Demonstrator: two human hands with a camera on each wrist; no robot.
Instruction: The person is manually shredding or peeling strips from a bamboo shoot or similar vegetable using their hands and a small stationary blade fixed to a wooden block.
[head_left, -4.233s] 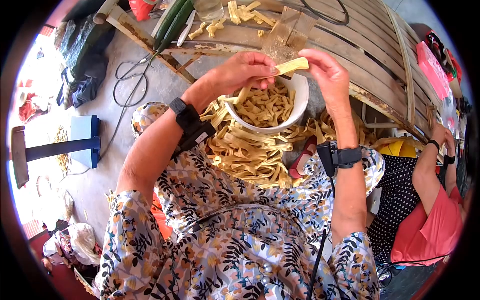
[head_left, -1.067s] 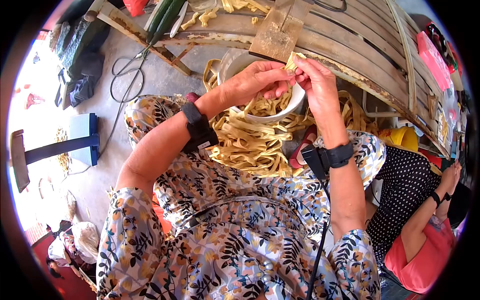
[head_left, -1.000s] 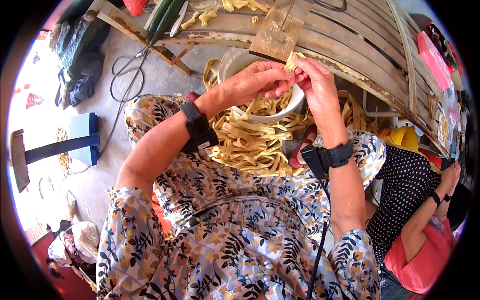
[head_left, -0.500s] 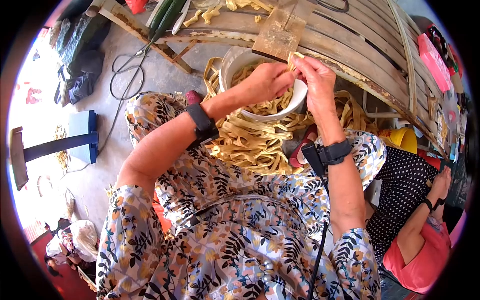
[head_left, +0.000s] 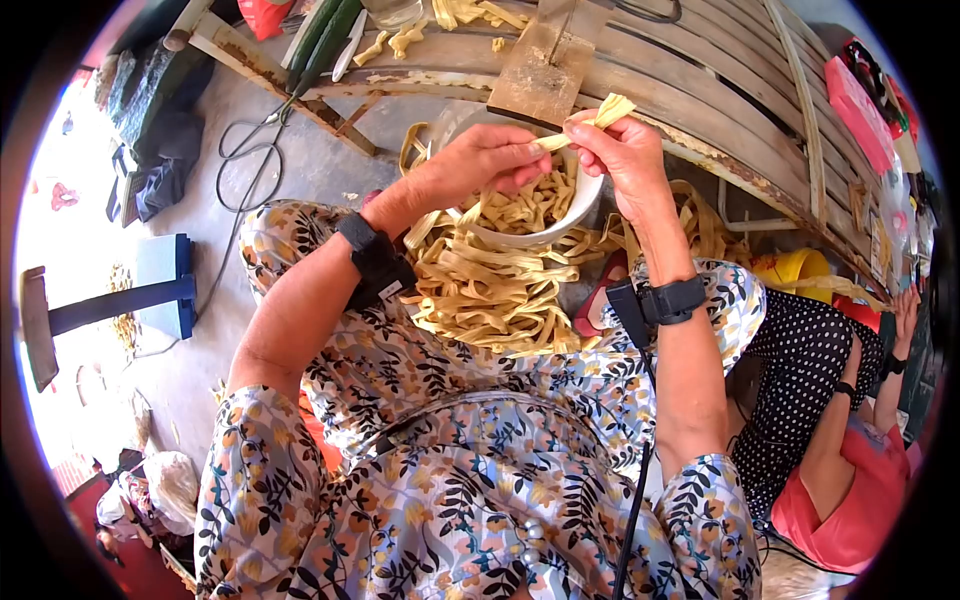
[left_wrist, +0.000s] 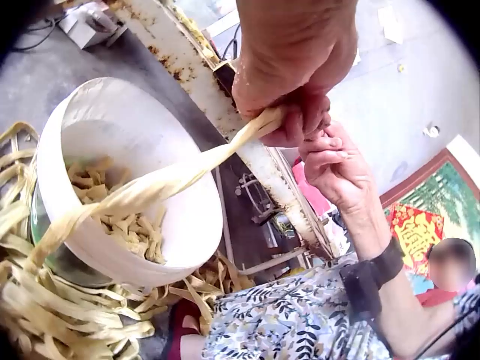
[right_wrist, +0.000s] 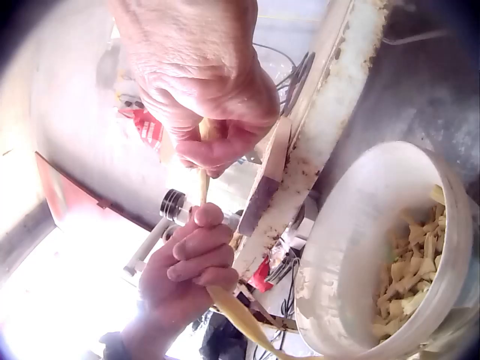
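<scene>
Covering the lap and arms closest in, patterned cloth filled the lower part of the head view. Past it, both hands were raised over the near edge of the slatted bench. The left hand had its fingers curled round a soft yellow strip, and the right hand pinched the same strip between thumb and fingers, its frayed end poking up beyond them. From the left hand the strip's long tail ran down, slightly twisted, across the mouth of the white bucket, as the left wrist view showed.

Below the hands, a heap of loose yellow strips lay around the near side of the bucket. The white bucket held many short knotted pieces. Just beyond it, a wooden board lay on the slatted bench, jutting over its edge. Farther along the bench, more yellow pieces lay near long green vegetables. Off to the right, well apart, sat another person in a red top, near a yellow bucket.
</scene>
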